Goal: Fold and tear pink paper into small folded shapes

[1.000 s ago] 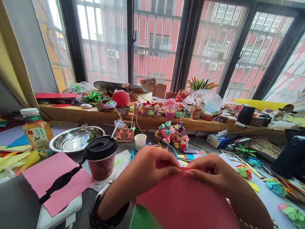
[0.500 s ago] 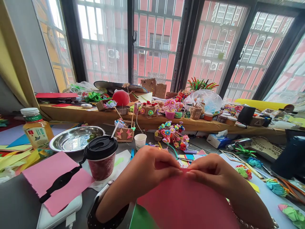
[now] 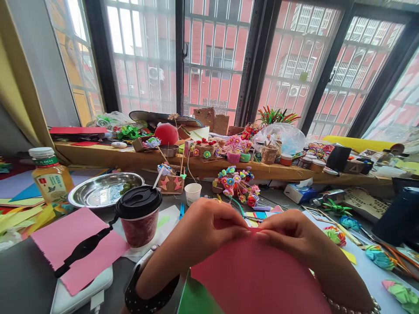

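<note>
A sheet of red paper [image 3: 252, 279] hangs toward me from both of my hands, close in front of the camera. My left hand [image 3: 214, 222] pinches its top edge between thumb and fingers. Right beside it, my right hand [image 3: 291, 235] pinches the same edge, the fingertips of the two hands almost meeting. Below the red sheet at the left, a corner of green paper [image 3: 198, 298] shows. Just left of my left forearm stands a lidded paper coffee cup [image 3: 139, 224]. The small white paper cup [image 3: 192, 194] is behind my left hand.
At the left, pink paper [image 3: 85, 244] lies over a white power bank [image 3: 98, 285], near a metal plate [image 3: 78, 200] and a juice bottle [image 3: 52, 179]. Crumpled paper pieces [image 3: 379, 256] lie at the right. Behind, a ledge [image 3: 98, 155] full of crafts runs below the windows.
Both hands keep their pinch on the red paper. The left forearm has shifted slightly right, and the sheet's lower part has tilted a little. Everything else stays in place.
</note>
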The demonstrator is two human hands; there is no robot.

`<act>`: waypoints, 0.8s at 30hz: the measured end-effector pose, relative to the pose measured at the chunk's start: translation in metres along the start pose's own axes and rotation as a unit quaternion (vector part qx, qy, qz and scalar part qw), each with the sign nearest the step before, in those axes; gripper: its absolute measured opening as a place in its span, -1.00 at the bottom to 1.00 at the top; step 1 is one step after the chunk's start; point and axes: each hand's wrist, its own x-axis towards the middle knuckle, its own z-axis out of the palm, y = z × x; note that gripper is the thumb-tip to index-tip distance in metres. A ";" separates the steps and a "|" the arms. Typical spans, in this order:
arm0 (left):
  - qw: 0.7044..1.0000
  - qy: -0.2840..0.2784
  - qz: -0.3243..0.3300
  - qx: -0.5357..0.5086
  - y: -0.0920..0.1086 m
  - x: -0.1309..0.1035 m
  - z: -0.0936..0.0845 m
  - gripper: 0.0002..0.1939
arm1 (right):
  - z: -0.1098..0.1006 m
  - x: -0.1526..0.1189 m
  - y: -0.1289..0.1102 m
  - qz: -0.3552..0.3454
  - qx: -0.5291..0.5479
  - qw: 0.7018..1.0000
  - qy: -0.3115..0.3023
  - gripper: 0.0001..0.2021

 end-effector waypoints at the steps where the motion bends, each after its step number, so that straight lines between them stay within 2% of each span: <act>1: 1.000 0.000 -0.001 -0.002 0.001 0.000 0.000 -0.84 | 0.000 0.000 0.000 0.002 0.005 1.000 0.000 -0.67; 6: 1.000 0.004 0.001 -0.004 -0.001 0.001 -0.002 -0.85 | 0.002 0.000 -0.002 0.007 0.029 0.999 0.013 -0.68; 14: 0.999 -0.032 0.008 0.015 -0.012 -0.001 -0.001 -0.83 | -0.001 -0.001 -0.005 -0.006 -0.102 0.995 0.004 -0.74; 19: 0.996 -0.054 -0.017 0.070 -0.015 0.000 -0.002 -0.64 | 0.000 -0.001 -0.004 0.002 -0.116 0.993 -0.005 -0.73; 24: 0.991 -0.104 0.000 0.082 -0.017 0.002 -0.002 -0.75 | -0.004 0.000 0.007 -0.018 -0.163 0.986 -0.026 -0.75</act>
